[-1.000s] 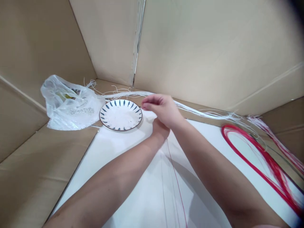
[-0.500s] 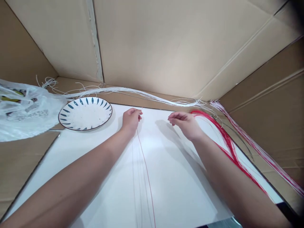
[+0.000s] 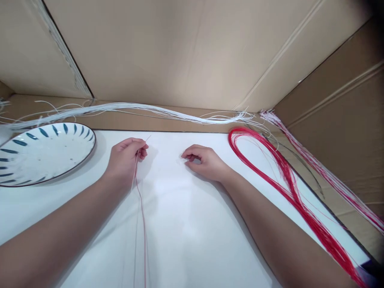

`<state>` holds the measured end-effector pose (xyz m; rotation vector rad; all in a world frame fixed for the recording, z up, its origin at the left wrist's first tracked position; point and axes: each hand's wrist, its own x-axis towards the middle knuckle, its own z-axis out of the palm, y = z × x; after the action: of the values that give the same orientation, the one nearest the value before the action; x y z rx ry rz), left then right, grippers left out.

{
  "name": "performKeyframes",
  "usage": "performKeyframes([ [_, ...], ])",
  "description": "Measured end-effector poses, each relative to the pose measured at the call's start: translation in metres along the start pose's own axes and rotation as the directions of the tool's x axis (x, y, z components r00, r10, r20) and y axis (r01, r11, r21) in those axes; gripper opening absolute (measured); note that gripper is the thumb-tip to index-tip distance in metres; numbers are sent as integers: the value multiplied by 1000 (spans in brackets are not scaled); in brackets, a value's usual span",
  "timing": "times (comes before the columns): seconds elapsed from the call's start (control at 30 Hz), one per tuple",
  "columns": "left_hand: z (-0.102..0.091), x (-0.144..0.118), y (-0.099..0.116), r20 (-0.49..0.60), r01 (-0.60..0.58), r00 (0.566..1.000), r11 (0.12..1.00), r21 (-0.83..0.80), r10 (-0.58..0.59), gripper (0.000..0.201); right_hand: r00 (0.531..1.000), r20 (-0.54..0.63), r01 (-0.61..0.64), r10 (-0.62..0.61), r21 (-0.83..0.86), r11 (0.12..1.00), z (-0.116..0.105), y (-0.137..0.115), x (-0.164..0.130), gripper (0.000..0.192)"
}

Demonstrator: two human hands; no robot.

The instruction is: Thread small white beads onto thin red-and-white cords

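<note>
Two bare hands rest on one white sheet (image 3: 192,224). The left hand (image 3: 126,158) pinches a thin red thread (image 3: 143,216) (trailing toward the camera); the right hand (image 3: 204,160) curls, fingertips closed on nothing discernible. One patterned plate (image 3: 39,154), no readable writing.

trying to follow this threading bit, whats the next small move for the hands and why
Probably bring the right hand across to the left hand. The left pinches the red thread with its tip sticking up, while the right fingertips rest pinched on the white sheet, apart from it; what they hold is too small to tell.
</note>
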<state>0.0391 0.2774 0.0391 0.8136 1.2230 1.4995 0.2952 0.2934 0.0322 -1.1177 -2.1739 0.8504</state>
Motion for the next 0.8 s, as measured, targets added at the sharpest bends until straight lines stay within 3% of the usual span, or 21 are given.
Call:
performKeyframes([
  [0.33,2,-4,4,7,-33,999,997,67,33,15,998,-43,-40,42,34,999,9,-8,0,16],
  [0.47,3,-5,4,2,-46,999,997,67,46,16,997,-53,-55,55,4,998,9,-9,0,21],
  [0.8,6,-6,5,13,-40,999,996,77,39,19,989,-54,133,-140,-119,984,16,-10,1,24],
])
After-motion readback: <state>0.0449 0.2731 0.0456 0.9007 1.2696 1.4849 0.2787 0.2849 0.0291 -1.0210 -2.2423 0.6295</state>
